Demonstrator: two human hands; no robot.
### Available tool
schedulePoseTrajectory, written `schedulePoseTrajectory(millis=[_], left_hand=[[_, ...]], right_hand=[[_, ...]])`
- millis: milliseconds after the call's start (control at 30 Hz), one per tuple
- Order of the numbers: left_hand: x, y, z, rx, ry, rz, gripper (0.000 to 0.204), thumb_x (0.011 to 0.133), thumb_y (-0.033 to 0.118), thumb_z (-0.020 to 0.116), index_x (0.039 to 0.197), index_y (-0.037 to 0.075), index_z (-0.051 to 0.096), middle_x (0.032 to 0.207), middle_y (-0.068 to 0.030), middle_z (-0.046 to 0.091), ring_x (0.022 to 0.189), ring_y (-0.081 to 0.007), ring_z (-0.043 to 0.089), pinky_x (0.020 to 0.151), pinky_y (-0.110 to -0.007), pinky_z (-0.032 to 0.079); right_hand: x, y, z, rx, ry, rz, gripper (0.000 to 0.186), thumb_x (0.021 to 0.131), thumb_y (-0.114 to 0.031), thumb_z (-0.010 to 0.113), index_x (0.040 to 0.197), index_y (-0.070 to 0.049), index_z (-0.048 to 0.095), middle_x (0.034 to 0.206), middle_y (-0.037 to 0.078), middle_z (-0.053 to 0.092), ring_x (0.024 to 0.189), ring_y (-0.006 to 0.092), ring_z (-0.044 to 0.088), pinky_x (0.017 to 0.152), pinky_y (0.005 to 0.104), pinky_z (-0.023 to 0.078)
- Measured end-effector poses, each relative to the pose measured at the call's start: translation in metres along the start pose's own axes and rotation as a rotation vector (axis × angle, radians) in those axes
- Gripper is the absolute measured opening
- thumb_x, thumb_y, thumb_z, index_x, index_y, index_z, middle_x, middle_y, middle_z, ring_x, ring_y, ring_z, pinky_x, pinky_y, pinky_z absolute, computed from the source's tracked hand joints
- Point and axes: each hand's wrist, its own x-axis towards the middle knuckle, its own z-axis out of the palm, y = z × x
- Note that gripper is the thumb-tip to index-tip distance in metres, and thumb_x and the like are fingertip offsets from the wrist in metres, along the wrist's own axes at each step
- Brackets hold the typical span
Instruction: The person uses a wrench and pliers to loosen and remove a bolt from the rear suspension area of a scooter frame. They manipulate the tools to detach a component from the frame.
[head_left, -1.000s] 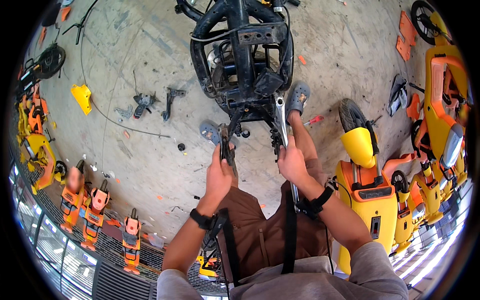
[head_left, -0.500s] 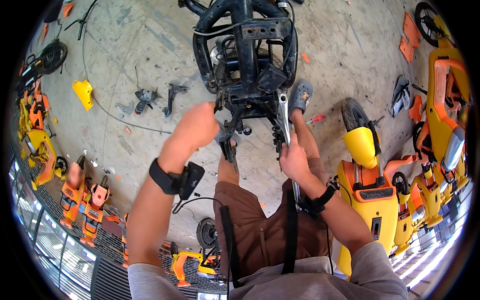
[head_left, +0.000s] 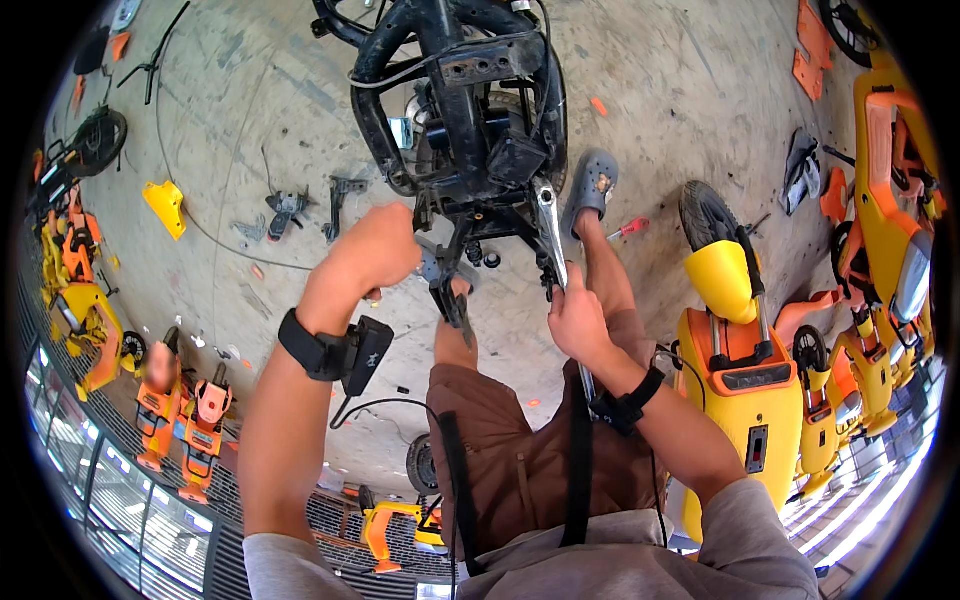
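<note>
Beside the black frame, the left hand has swung leftward, grip unclear; the right hand still grasps a wrench.

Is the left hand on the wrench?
No: the right hand grips the silver wrench, while the left hand is apart from it.

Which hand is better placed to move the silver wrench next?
The right hand, probably: it grips the silver wrench, whose far end overlaps the black tubular frame in this view. The left hand is farther left, clear of the wrench.
</note>
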Motion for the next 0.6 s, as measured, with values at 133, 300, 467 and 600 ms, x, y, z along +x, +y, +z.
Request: schedulePoseTrajectory(millis=[133, 300, 467, 600], left_hand=[[-0.004, 0.003, 0.001, -0.03, 0.021, 0.007, 0.031, 0.086, 0.005, 0.046, 0.109, -0.011, 0.06, 0.062, -0.0203, 0.059, 0.037, -0.0256, 0.054, 0.035, -0.037, 0.045], [0.001, 0.004, -0.008, -0.062, -0.022, -0.048, 0.03, 0.086, 0.004, 0.045, 0.109, -0.007, 0.061, 0.059, -0.0171, 0.057, 0.036, -0.0225, 0.052, 0.034, -0.035, 0.044], [0.004, 0.002, -0.014, -0.06, -0.058, -0.051, 0.024, 0.081, 0.002, 0.044, 0.098, -0.006, 0.059, 0.055, -0.0143, 0.054, 0.037, -0.0215, 0.052, 0.034, -0.035, 0.043], [0.007, 0.001, -0.015, -0.115, -0.076, -0.061, 0.021, 0.082, 0.003, 0.044, 0.093, -0.006, 0.059, 0.055, -0.0111, 0.05, 0.038, -0.0201, 0.05, 0.034, -0.034, 0.041]], right_hand=[[0.0, -0.002, -0.001, -0.023, -0.013, 0.017, 0.038, 0.091, -0.011, 0.049, 0.126, 0.002, 0.039, 0.076, 0.034, 0.06, 0.074, 0.0515, 0.059, 0.07, 0.0578, 0.046], [0.0, 0.001, 0.002, -0.014, 0.024, -0.025, 0.035, 0.09, -0.009, 0.049, 0.123, 0.0, 0.039, 0.074, 0.032, 0.06, 0.071, 0.0506, 0.059, 0.067, 0.0593, 0.045], [0.0, 0.002, 0.003, -0.005, 0.026, -0.025, 0.032, 0.09, -0.008, 0.048, 0.12, -0.001, 0.04, 0.073, 0.031, 0.061, 0.07, 0.0499, 0.06, 0.066, 0.0598, 0.045], [0.0, 0.001, 0.001, 0.001, 0.01, -0.005, 0.032, 0.09, -0.008, 0.048, 0.12, -0.001, 0.04, 0.074, 0.031, 0.061, 0.072, 0.0497, 0.06, 0.067, 0.0594, 0.045]])
